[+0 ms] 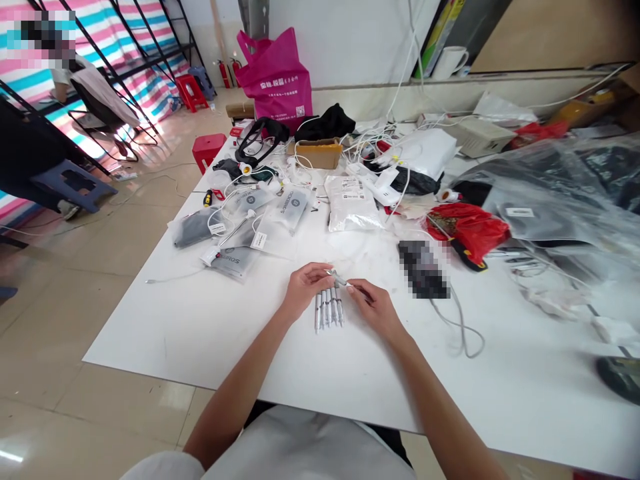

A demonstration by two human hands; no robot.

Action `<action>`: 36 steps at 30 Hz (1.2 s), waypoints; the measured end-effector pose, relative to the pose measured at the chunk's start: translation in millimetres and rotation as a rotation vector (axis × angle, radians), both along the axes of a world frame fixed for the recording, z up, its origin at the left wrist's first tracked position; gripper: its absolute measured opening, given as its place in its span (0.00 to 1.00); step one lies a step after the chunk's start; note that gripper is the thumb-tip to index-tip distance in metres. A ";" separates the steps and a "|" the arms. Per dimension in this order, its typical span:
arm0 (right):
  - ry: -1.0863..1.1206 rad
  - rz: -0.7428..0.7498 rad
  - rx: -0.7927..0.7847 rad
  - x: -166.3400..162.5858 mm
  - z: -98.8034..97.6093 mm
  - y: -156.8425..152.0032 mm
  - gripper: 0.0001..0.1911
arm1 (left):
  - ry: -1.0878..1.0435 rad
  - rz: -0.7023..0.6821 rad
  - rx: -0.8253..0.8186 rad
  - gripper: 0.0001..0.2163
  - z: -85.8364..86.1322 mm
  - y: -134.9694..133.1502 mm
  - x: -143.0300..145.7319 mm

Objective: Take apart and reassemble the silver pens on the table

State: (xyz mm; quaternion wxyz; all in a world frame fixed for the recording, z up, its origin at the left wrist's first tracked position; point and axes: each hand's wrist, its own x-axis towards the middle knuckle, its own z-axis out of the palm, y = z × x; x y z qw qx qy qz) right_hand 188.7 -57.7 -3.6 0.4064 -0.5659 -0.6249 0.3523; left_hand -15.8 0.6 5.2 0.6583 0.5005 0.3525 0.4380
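Observation:
Several slim silver-and-white pens (327, 309) lie side by side on the white table (210, 327), just in front of me. My left hand (305, 288) rests at their left, fingers curled, and touches one more pen (340, 280) lying crosswise above the row. My right hand (374, 305) pinches the other end of that same pen with thumb and fingers.
Plastic bags of parts (260, 227), white cables (465, 327), a blurred dark phone (424, 268), a red bag (470, 230) and a magenta tote (277, 80) crowd the far half of the table. Large clear plastic sheets (565, 193) fill the right. Stools (207, 150) stand on the floor at left.

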 end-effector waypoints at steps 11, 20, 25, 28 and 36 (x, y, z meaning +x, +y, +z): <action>-0.142 0.071 0.161 -1.8 -0.8 -0.7 0.18 | 0.108 0.023 0.090 0.20 4.9 -1.1 -3.6; -0.213 -0.014 0.096 -3.0 -9.2 -3.8 0.16 | 0.094 0.022 0.054 0.14 2.7 -4.0 0.2; -0.274 0.044 0.174 -3.3 -5.8 -2.7 0.18 | 0.039 -0.083 0.065 0.18 5.4 -4.8 0.5; -0.246 0.002 0.170 -1.8 -13.5 -2.5 0.13 | 0.083 -0.031 0.073 0.14 1.9 -3.1 1.4; -0.332 0.006 0.259 -3.1 -9.6 -2.8 0.16 | -0.078 0.046 -0.016 0.16 2.4 0.3 1.8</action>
